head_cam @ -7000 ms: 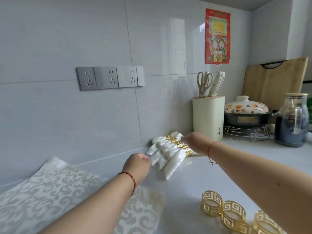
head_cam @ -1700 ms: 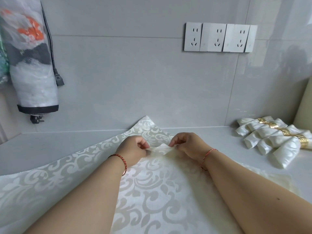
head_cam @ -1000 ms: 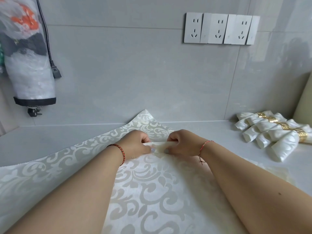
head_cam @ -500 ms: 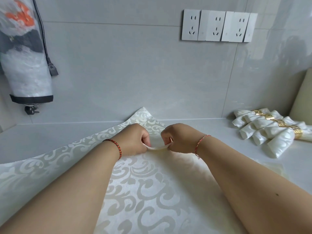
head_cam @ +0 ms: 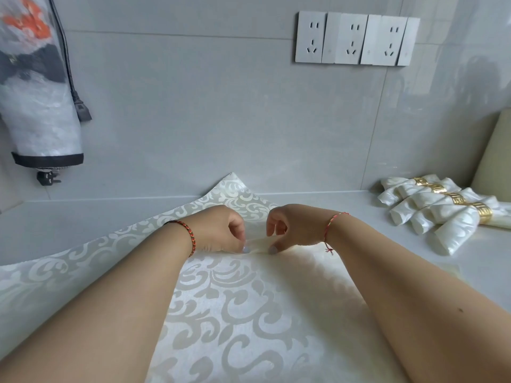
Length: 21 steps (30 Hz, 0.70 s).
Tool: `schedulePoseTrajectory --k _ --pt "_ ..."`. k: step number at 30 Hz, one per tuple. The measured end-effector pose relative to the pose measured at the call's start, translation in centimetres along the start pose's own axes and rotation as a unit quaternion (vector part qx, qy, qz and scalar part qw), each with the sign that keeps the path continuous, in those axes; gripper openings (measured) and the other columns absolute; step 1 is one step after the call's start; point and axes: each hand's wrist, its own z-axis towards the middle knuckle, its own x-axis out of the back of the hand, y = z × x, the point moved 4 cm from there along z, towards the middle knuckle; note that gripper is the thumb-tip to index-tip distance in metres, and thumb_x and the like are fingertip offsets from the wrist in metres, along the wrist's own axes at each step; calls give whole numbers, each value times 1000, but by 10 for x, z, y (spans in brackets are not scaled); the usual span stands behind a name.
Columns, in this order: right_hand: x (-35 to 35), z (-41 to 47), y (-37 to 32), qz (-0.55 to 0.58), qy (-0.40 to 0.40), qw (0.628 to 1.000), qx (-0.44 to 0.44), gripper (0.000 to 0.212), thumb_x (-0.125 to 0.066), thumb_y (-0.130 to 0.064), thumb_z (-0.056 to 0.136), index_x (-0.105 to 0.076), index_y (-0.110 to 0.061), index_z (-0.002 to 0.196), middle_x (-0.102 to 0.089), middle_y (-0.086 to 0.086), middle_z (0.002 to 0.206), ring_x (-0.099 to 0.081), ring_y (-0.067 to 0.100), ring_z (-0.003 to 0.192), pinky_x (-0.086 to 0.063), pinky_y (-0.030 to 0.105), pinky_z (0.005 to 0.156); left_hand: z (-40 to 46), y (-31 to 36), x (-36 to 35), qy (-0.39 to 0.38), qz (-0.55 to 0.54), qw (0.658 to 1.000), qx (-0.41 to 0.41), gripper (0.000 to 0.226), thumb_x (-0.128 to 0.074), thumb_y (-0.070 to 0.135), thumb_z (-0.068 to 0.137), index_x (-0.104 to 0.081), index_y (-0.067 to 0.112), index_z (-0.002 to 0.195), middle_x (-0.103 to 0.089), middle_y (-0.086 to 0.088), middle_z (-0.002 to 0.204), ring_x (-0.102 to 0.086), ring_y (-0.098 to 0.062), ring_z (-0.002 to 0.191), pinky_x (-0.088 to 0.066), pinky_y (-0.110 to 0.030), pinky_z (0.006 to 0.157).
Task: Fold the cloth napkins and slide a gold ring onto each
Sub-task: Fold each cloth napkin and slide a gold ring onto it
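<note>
Napkin: cream-white damask, glossy, woven with pale grey scrolls; lay spread on grey countertop, one pointed corner lifted against tiled wall. Narrow fold of its cloth raised near that far corner, stretched as a short strip between both hands. Left hand: fingers curled, pinched fold's left end, thumb tip down on fabric. Right hand: fingers curled, pinched right end likewise. Red braided bracelet on each wrist. Finished napkins: rolled, white, lay side by side on counter well to the right, each banded by a gold ring. Socket strip on wall above; patterned cover with black cord hung at left.
</note>
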Motion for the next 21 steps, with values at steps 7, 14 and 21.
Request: schedulePoseTrajectory --k 7,14,21 --pt "0 -2 -2 -36 -21 999 -6 20 -72 -43 79 -55 -33 74 -53 -15 72 -47 3 62 -34 22 55 -4 1 0 -21 -6 1000 17 19 -82 31 73 -67 30 86 -63 13 78 -57 -1 65 -42 -17 60" --pt "7 -6 -20 -87 26 995 29 18 -76 -24 75 -58 -24 76 -55 -13 70 -49 4 61 -37 23 52 -6 10 5 -15 51 998 21 14 -81 30 69 -67 25 68 -57 15 57 -50 2 46 -39 -14 46" --pt "4 -9 -44 -214 -9 976 47 23 -61 -4 73 -51 -24 65 -50 -8 70 -50 17 66 -42 27 57 -8 23 9 -44 133 990 3 22 -79 17 66 -63 28 57 -61 14 62 -54 -4 57 -42 -18 53"
